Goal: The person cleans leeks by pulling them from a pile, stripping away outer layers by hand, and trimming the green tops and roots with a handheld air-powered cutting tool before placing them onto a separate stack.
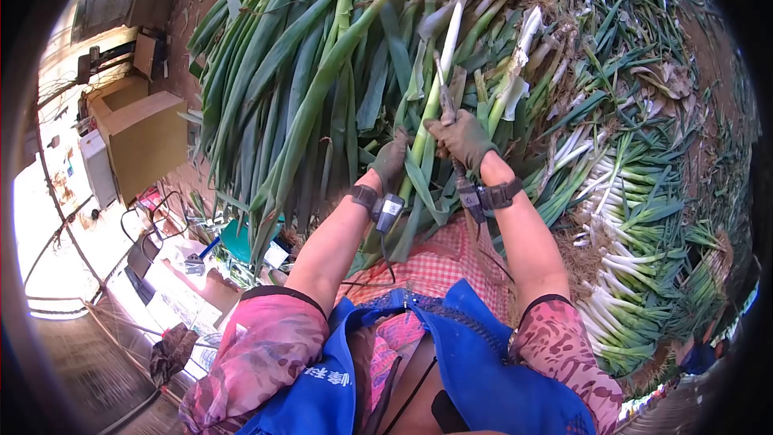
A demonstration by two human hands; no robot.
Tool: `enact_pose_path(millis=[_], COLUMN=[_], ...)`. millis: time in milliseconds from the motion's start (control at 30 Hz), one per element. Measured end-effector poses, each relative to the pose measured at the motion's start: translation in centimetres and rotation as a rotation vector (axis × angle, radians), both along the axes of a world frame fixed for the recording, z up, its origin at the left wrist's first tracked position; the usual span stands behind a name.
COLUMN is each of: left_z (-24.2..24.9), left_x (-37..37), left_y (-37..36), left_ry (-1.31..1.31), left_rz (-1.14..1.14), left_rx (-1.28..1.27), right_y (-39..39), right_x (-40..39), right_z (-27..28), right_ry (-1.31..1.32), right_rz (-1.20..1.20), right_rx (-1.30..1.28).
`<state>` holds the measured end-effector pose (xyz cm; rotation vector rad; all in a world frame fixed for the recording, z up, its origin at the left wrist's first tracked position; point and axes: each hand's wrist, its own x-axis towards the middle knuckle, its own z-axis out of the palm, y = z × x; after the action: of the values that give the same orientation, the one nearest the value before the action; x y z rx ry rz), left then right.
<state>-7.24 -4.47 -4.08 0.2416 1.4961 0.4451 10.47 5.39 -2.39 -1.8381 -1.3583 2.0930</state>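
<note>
In front of me a long leek [452, 32] with a white lower stem slants up and away, its green leaves hanging toward my lap. My left hand [392, 163], in a dark glove, is closed on its green part, the fingertips partly hidden. My right hand [465, 141], gloved too, is wrapped round a blow gun [444, 87] with a thin metal nozzle that lies along the stem. A hose appears to run down from under my right wrist. Just right of the tool is another leek [522, 52] with a white stem and torn outer skin.
A big heap of untrimmed leeks [282, 89] covers the left and far side. Rows of cleaned leeks [616, 262] with white stems lie at the right. Loose leaf scraps [620, 24] spread beyond. A cardboard box [149, 141] and a teal dustpan-like object [237, 239] are at the left.
</note>
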Motion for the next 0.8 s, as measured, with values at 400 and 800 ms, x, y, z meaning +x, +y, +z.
enact_pose_path(millis=[400, 800], left_z=[8.6, 6.2], left_x=[-1.0, -1.5], left_y=[11.8, 11.0], left_ry=[1.567, 0.380], left_rz=[-0.702, -0.397], left_rx=[0.793, 0.124], right_y=[2.0, -7.1], right_x=[7.8, 1.8], right_z=[-9.7, 4.2], right_ry=[-0.505, 0.178], right_rz=[-0.096, -0.367], right_rx=[0.172, -0.118])
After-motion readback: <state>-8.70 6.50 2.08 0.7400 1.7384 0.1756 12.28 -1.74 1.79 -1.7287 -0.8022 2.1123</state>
